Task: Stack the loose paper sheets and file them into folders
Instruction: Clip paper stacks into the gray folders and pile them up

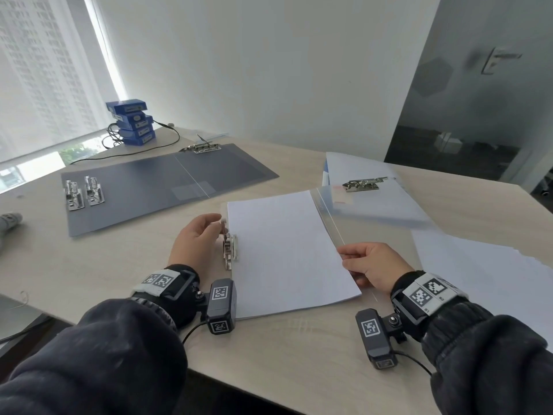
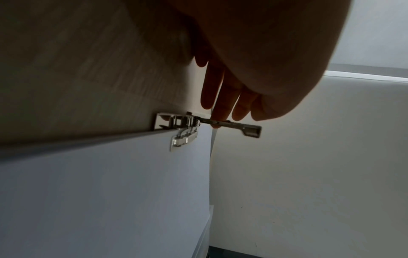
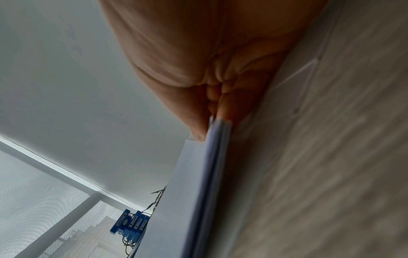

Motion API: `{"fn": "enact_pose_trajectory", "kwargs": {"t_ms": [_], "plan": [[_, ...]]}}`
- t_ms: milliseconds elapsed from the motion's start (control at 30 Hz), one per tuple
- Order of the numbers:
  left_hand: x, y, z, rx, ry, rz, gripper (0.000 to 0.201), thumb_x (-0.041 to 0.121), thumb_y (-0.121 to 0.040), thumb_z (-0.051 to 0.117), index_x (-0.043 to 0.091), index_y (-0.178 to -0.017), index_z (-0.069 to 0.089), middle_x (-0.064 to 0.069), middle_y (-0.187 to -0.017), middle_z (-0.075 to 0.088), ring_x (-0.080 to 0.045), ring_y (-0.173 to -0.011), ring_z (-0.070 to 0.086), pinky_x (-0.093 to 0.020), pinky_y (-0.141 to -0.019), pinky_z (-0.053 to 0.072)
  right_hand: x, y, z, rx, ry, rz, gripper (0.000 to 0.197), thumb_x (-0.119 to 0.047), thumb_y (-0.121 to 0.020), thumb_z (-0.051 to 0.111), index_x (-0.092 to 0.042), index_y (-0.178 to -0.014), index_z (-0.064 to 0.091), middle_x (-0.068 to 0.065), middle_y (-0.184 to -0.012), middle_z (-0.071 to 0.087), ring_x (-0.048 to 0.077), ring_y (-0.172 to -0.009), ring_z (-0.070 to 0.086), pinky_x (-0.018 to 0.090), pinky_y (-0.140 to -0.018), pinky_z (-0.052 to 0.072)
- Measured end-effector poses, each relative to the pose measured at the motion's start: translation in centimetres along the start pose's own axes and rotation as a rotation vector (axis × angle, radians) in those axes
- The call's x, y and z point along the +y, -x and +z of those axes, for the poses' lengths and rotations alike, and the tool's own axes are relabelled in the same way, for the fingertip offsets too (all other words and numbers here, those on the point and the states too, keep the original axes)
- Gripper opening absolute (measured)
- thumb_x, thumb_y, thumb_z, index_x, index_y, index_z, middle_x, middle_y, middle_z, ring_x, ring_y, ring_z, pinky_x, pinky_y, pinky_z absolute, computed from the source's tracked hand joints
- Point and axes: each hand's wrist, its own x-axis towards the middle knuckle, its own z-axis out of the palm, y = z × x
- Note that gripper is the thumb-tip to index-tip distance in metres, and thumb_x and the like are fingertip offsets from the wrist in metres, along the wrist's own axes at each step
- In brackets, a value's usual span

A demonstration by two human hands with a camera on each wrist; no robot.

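Right hand (image 1: 371, 269) pinched right edge of paper stack (image 1: 287, 250) lying in clear folder (image 1: 344, 223) on table (image 1: 269, 348). Left hand (image 1: 196, 238) fingers curled on raised clip lever (image 2: 234, 125). Best: keep sheets squared under clamp, lower lever slowly.

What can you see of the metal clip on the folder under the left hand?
The metal clip is a shiny silver spring clamp fixed at the left edge of the clear folder, beside the white paper stack. Its pressing bar lies over the stack's edge. In the left wrist view its long lever stands lifted away from the base, with the left hand fingers on it. The right hand pinches the stack's opposite edge.
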Motion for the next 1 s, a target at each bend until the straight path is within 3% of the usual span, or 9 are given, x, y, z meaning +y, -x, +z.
{"fn": "enact_pose_trajectory", "kwargs": {"t_ms": [200,300,367,433,533,567,667,800,1000], "plan": [[-0.2,0.0,0.0,-0.015,-0.021,0.023,0.02,0.036,-0.096,0.058,0.029,-0.088,0.074,0.012,-0.085,0.074,-0.015,-0.089,0.067,-0.042,-0.087,0.053,0.0,-0.1,-0.1,-0.007,0.026,-0.018,0.031,0.003,-0.091,0.064,-0.024,-0.104,0.071,-0.001,-0.092,0.068,0.014,-0.067,0.062,0.028,-0.06,0.051],[-1.0,-0.4,-0.4,-0.063,-0.117,-0.038,0.02,0.052,-0.085,0.057,0.046,-0.097,0.072,0.02,-0.091,0.074,-0.015,-0.096,0.069,-0.045,-0.093,0.056,0.0,0.0,0.0,-0.005,0.026,-0.02,0.03,0.002,-0.091,0.064,-0.025,-0.102,0.071,0.0,-0.092,0.068,0.014,-0.067,0.063,0.03,-0.063,0.052],[-1.5,-0.6,-0.7,-0.103,-0.219,-0.072,0.035,0.063,-0.079,0.053,0.058,-0.111,0.065,0.026,-0.109,0.07,-0.014,-0.114,0.062,-0.047,-0.105,0.049,0.0,0.0,0.0,-0.006,0.025,-0.018,0.03,0.002,-0.091,0.064,-0.025,-0.103,0.071,0.0,-0.092,0.068,0.014,-0.067,0.063,0.03,-0.063,0.052],[-1.1,-0.6,-0.9,-0.148,-0.323,-0.086,0.044,0.066,-0.082,0.052,0.056,-0.124,0.06,0.024,-0.127,0.063,-0.02,-0.131,0.05,-0.048,-0.115,0.037,0.0,0.1,0.0,-0.007,0.023,-0.016,0.03,0.002,-0.091,0.064,-0.023,-0.105,0.071,0.0,-0.092,0.068,0.014,-0.066,0.062,0.03,-0.062,0.051],[0.2,-0.4,-0.9,-0.237,-0.411,-0.098,0.019,0.059,-0.091,0.052,0.058,-0.107,0.062,0.017,-0.126,0.054,-0.021,-0.139,0.042,-0.045,-0.123,0.021,-0.1,0.2,0.0,-0.004,0.024,-0.009,0.031,0.002,-0.091,0.064,-0.018,-0.112,0.072,-0.001,-0.092,0.069,0.014,-0.066,0.063,0.031,-0.064,0.051],[0.4,-0.5,-0.9,-0.297,-0.438,-0.072,0.02,0.057,-0.094,0.051,0.058,-0.111,0.062,0.018,-0.13,0.049,-0.02,-0.145,0.035,-0.041,-0.125,0.015,-0.1,0.2,0.0,-0.005,0.022,-0.008,0.031,0.002,-0.091,0.064,-0.018,-0.113,0.072,-0.001,-0.092,0.069,0.014,-0.066,0.062,0.031,-0.064,0.051],[-0.2,-1.2,-1.3,-0.355,-0.477,-0.056,0.044,0.044,-0.106,0.041,0.035,-0.149,0.046,0.026,-0.149,0.031,-0.009,-0.154,0.015,-0.033,-0.123,0.003,-0.2,0.3,0.0,-0.004,0.027,-0.01,0.031,0.003,-0.091,0.064,-0.018,-0.113,0.072,-0.001,-0.09,0.068,0.014,-0.066,0.061,0.029,-0.062,0.051],[-1.0,-2.3,-2.1,-0.409,-0.314,-0.139,0.079,0.057,-0.075,0.061,0.033,-0.15,0.046,0.016,-0.162,0.028,-0.007,-0.154,0.012,-0.041,-0.127,0.003,-0.5,0.5,0.1,-0.005,0.034,-0.018,0.03,0.004,-0.091,0.063,-0.02,-0.109,0.07,-0.001,-0.089,0.066,0.012,-0.063,0.06,0.026,-0.058,0.05],[0.4,-2.1,-1.7,-0.566,-0.65,-0.038,0.065,0.033,-0.105,0.05,0.022,-0.161,0.021,0.008,-0.169,0.007,-0.011,-0.156,-0.004,-0.037,-0.126,0.0,-0.7,0.7,0.2,-0.003,0.017,-0.012,0.031,0.006,-0.092,0.061,-0.017,-0.11,0.07,0.001,-0.088,0.066,0.013,-0.063,0.061,0.024,-0.055,0.053]]}}
